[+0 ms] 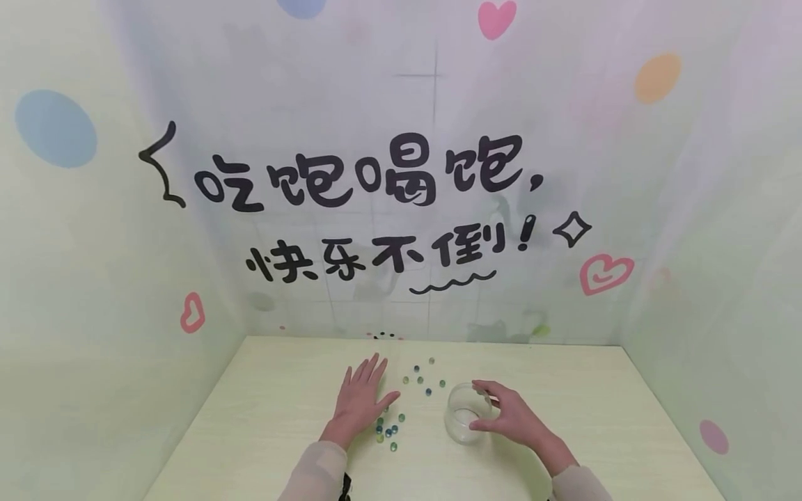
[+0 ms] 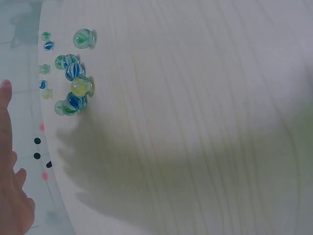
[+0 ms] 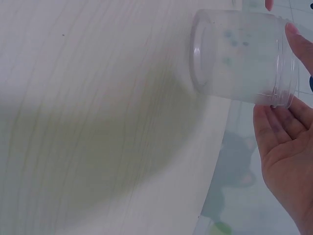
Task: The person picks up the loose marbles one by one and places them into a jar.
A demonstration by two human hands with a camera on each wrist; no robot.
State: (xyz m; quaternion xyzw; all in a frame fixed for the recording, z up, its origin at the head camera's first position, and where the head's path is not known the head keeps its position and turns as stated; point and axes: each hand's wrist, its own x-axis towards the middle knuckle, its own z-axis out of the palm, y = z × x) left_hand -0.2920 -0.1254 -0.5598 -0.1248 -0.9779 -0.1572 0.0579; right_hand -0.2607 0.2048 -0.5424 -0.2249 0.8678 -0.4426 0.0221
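The near marbles [image 1: 388, 433] lie on the table [image 1: 250, 417], just beside the left hand [image 1: 362, 400], on its thumb side and down by the wrist. That hand is much nearer to them than the other one is. Its fingers are straight and spread apart, and they hold nothing. The right hand [image 1: 512, 415] grips the clear jar [image 1: 461, 412] by its top edge, with the thumb on one side and fingers on the other. The jar stands up straight, or almost — its mouth is on top — but I cannot tell if its bottom touches the table. From the jar, the near marbles are over to the left, well apart from it. The far marbles [image 1: 420, 380] are spread out between the two hands, more toward the back wall [image 1: 351, 316] — and one of them sits near the jar.
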